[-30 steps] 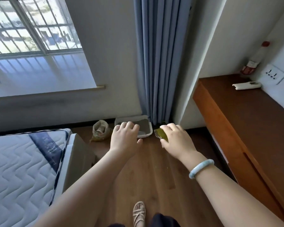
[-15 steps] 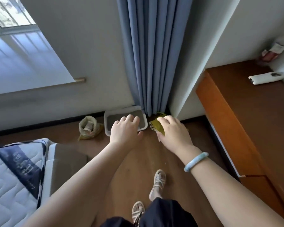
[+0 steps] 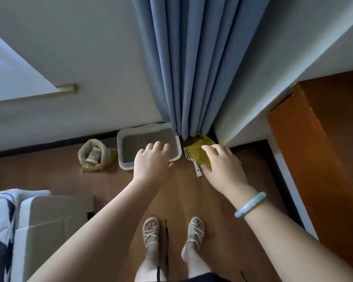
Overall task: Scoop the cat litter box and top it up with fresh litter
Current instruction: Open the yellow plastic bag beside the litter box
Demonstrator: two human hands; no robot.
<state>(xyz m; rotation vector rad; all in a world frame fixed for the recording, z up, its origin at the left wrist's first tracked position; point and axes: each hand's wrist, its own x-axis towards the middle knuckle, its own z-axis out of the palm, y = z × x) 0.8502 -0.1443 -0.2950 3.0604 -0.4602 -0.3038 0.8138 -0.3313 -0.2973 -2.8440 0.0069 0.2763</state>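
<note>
The litter box (image 3: 127, 165) stands on the wooden floor (image 3: 181, 200) against the wall, just beside the foot of the blue curtain (image 3: 192, 68). Grey litter (image 3: 143, 141) covers its bottom. To its right lies the white slotted scoop (image 3: 189, 154), partly under a yellow bag (image 3: 199, 148). To its left an open sack (image 3: 94, 155) leans, probably the fresh litter, with what seems to be a cup inside.

The person stands before the box and reaches both arms forward. The left hand (image 3: 151, 164) is over the near edge of the box, fingers loosely curved and holding nothing. The right hand (image 3: 222, 165) is over the yellow bag, fingers relaxed and apart. From this high view I cannot say for sure whether it touches the bag, but it appears to grip nothing.

No scooping is begun, I judge.

The scoop is light, stiff plastic; the best hold is the thin handle that points toward the person, below the bag. The bag is thin and soft, so it will crumple and slide off easily. The box is rigid but heavy with litter, so it is better gripped at the rim with two hands. The sack is floppy and may spill when it is tilted.
</note>
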